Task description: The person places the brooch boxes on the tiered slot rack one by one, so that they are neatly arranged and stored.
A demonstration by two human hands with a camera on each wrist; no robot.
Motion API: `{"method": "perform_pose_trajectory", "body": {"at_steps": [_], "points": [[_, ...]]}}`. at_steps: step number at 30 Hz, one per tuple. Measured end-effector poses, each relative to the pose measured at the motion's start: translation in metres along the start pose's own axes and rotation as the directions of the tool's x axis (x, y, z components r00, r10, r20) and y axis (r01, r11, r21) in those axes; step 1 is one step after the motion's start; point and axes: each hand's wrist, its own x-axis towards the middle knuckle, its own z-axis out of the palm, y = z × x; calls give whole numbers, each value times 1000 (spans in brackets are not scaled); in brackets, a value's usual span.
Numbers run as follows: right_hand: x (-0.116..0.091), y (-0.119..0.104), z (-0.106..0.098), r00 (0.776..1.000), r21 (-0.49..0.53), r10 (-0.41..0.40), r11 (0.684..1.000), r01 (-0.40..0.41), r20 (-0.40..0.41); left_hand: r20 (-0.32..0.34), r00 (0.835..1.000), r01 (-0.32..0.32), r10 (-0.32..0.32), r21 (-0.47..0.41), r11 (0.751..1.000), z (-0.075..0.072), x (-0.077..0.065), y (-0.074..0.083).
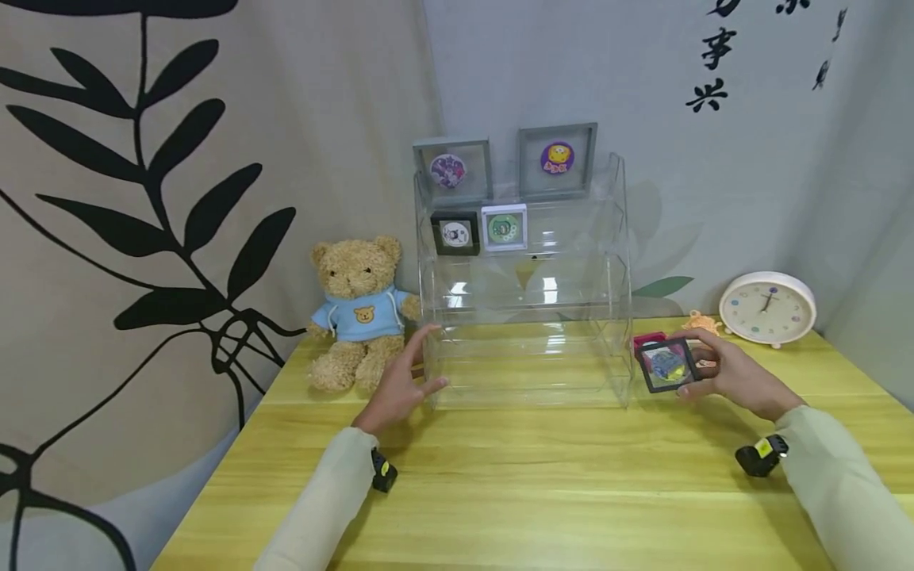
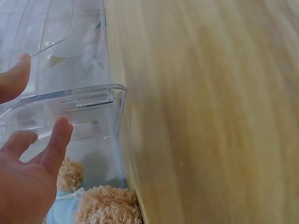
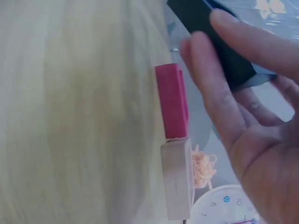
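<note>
A clear acrylic tiered shelf (image 1: pixel 524 394) stands on the table. My left hand (image 1: pixel 400 387) is at its lower left side, thumb and fingers spread either side of the side wall; whether they touch it I cannot tell. In the left wrist view its fingers (image 2: pixel 55 147) look extended. My right hand (image 1: pixel 739 371) pinches a black square display frame (image 1: pixel 667 366) with a colourful round piece inside, just right of the shelf. The right wrist view shows this frame (image 3: pixel 217 44) edge-on between thumb and fingers, raised above the table.
Two grey frames (image 1: pixel 448 171) top the shelf, with a black frame (image 1: pixel 455 233) and a white frame (image 1: pixel 504 228) one tier lower. A teddy bear (image 1: pixel 360 317) sits left. Rightward are a magenta box (image 3: pixel 173 100), a pale box (image 3: pixel 177 179), an orange object (image 1: pixel 701 322) and a clock (image 1: pixel 767 309).
</note>
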Motion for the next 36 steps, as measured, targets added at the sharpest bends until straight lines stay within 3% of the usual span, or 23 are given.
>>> {"method": "perform_pose_trajectory", "body": {"at_steps": [6,11,16,25,28,33,36], "points": [[-8,-10,-7,991,-27,-92,996,90,-93,10,1000,6,-6,4,1000,-1,1,0],[-11,-26,-8,982,2,-149,989,150,-115,12,1000,2,-2,-2,1000,0,1,-1],[-12,-43,-7,970,-15,-158,987,158,-186,14,1000,4,-4,-17,1000,0,0,-1],[0,-63,3,905,28,-181,978,207,-385,17,1000,11,-11,-18,1000,-1,-1,3],[6,-69,7,889,79,-198,965,251,-412,15,1000,11,-11,-13,1000,-1,-2,4],[14,-84,10,871,35,-244,958,285,-427,16,1000,-6,6,-8,1000,-1,-1,3],[19,-99,10,872,13,-269,954,300,-408,15,1000,-2,3,-6,1000,-1,-2,3]]}}
